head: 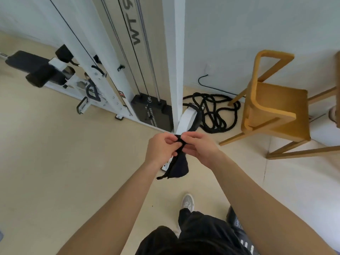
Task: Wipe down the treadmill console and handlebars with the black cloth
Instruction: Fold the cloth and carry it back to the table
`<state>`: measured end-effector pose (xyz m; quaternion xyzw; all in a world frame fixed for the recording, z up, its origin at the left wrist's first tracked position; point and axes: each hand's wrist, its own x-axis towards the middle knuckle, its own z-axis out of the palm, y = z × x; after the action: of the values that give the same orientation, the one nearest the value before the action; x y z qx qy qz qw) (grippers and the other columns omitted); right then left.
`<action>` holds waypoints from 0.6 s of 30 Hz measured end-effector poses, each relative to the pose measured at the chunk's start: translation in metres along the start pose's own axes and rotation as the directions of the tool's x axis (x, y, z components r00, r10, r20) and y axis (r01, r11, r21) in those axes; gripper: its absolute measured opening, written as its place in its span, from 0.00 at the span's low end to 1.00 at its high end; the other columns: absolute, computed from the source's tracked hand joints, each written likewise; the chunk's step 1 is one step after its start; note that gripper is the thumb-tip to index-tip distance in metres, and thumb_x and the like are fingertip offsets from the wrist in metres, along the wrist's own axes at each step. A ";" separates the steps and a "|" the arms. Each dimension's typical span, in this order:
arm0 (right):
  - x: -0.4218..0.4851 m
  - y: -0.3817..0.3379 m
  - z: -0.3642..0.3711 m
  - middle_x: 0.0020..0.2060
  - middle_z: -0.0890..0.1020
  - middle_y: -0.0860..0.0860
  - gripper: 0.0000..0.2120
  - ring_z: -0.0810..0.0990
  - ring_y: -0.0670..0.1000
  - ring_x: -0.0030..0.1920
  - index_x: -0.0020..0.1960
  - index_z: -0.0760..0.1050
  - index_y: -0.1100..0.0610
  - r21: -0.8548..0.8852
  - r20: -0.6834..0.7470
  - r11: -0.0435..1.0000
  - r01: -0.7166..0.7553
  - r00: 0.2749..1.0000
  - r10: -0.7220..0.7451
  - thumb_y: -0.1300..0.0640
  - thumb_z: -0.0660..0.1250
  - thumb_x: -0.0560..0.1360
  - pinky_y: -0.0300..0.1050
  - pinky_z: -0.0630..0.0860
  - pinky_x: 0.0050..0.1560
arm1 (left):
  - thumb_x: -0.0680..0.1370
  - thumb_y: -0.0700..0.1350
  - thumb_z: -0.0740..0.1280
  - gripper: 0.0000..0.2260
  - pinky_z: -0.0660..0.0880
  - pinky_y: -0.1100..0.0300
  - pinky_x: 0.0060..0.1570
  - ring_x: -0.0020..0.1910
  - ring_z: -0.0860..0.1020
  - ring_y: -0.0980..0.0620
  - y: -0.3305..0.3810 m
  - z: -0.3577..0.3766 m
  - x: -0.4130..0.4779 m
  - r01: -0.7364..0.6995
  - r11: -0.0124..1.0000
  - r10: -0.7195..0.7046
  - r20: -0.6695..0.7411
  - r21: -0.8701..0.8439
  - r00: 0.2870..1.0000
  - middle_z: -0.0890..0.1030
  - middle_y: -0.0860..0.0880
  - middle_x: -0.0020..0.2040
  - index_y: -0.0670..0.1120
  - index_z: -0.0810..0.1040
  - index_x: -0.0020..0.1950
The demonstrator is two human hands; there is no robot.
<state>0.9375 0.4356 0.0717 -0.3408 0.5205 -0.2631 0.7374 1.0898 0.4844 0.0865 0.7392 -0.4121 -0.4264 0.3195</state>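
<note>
The black cloth (180,165) hangs bunched in front of me at mid-frame, its lower part drooping toward the floor. My left hand (161,147) pinches its top edge from the left. My right hand (199,148) pinches the same top edge from the right, fingertips almost touching the left hand's. No treadmill, console or handlebar is in view.
A white cable weight machine (147,57) with a black weight stack (152,112) stands ahead. A coiled black rope (214,112) lies by the wall. An orange wooden chair (276,105) stands at the right. Black padded bench parts (35,69) sit at the left on the beige floor.
</note>
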 end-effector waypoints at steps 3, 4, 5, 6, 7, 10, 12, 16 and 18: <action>0.008 -0.022 -0.022 0.51 0.86 0.58 0.11 0.86 0.56 0.52 0.58 0.81 0.61 0.028 -0.023 0.998 0.048 0.999 -0.047 0.64 0.72 0.76 0.46 0.82 0.51 | 0.74 0.49 0.76 0.06 0.79 0.60 0.35 0.31 0.83 0.55 0.023 0.004 0.027 -0.142 0.981 0.135 0.063 0.133 0.989 0.84 0.54 0.40 0.49 0.83 0.48; 0.011 -0.028 -0.028 0.51 0.86 0.59 0.12 0.86 0.57 0.53 0.58 0.80 0.60 0.020 -0.052 0.997 0.075 0.996 -0.073 0.64 0.73 0.76 0.46 0.83 0.51 | 0.74 0.50 0.75 0.05 0.79 0.61 0.36 0.31 0.83 0.57 0.031 0.006 0.035 -0.187 0.968 0.174 0.089 0.168 0.981 0.84 0.55 0.39 0.51 0.83 0.46; 0.011 -0.033 -0.034 0.50 0.86 0.59 0.12 0.86 0.57 0.53 0.58 0.80 0.60 0.010 -0.095 0.994 0.105 0.990 -0.104 0.64 0.73 0.75 0.45 0.83 0.50 | 0.74 0.52 0.75 0.05 0.79 0.61 0.37 0.31 0.82 0.58 0.038 0.009 0.042 -0.228 0.955 0.209 0.113 0.193 0.971 0.84 0.55 0.38 0.53 0.83 0.44; 0.012 -0.038 -0.039 0.49 0.87 0.58 0.12 0.86 0.56 0.52 0.58 0.80 0.59 -0.006 -0.140 0.991 0.133 0.981 -0.133 0.63 0.73 0.75 0.44 0.83 0.48 | 0.74 0.52 0.75 0.04 0.79 0.61 0.38 0.31 0.82 0.59 0.045 0.012 0.048 -0.269 0.940 0.244 0.137 0.209 0.960 0.84 0.56 0.37 0.54 0.83 0.43; 0.011 -0.042 -0.042 0.48 0.87 0.58 0.11 0.87 0.55 0.50 0.57 0.80 0.59 -0.015 -0.179 0.988 0.152 0.972 -0.153 0.63 0.74 0.75 0.44 0.83 0.48 | 0.73 0.53 0.75 0.04 0.78 0.61 0.38 0.31 0.82 0.59 0.051 0.016 0.054 -0.314 0.925 0.282 0.167 0.213 0.945 0.83 0.56 0.36 0.55 0.83 0.42; 0.013 -0.052 -0.047 0.48 0.87 0.58 0.12 0.87 0.55 0.49 0.57 0.80 0.58 -0.013 -0.261 0.983 0.182 0.949 -0.179 0.62 0.75 0.74 0.46 0.83 0.49 | 0.73 0.52 0.76 0.04 0.75 0.63 0.36 0.32 0.80 0.60 0.067 0.026 0.074 -0.411 0.891 0.352 0.277 0.193 0.894 0.83 0.56 0.35 0.55 0.83 0.41; 0.014 -0.056 -0.050 0.48 0.87 0.58 0.14 0.87 0.55 0.50 0.58 0.80 0.58 0.003 -0.313 0.980 0.199 0.931 -0.188 0.61 0.75 0.74 0.47 0.83 0.50 | 0.73 0.53 0.76 0.04 0.75 0.63 0.37 0.33 0.80 0.60 0.076 0.030 0.090 -0.471 0.854 0.387 0.335 0.221 0.859 0.82 0.57 0.35 0.56 0.82 0.41; 0.007 -0.064 -0.052 0.50 0.87 0.57 0.15 0.87 0.54 0.50 0.61 0.79 0.60 0.047 -0.400 0.970 0.238 0.894 -0.200 0.60 0.74 0.76 0.43 0.82 0.47 | 0.73 0.58 0.75 0.07 0.74 0.63 0.37 0.37 0.79 0.62 0.094 0.035 0.115 -0.635 0.712 0.463 0.480 0.300 0.745 0.81 0.58 0.35 0.57 0.81 0.41; -0.001 -0.069 -0.053 0.51 0.87 0.56 0.18 0.86 0.53 0.52 0.64 0.77 0.59 0.052 -0.391 0.962 0.267 0.892 -0.226 0.59 0.74 0.76 0.44 0.82 0.51 | 0.73 0.61 0.73 0.10 0.70 0.65 0.34 0.36 0.78 0.61 0.105 0.037 0.122 -0.708 0.642 0.501 0.537 0.295 0.679 0.80 0.57 0.34 0.56 0.81 0.41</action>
<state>0.8842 0.3813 0.1139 -0.3076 0.5919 -0.4425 0.5994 1.0579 0.3241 0.1123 0.5012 -0.7890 -0.3180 0.1589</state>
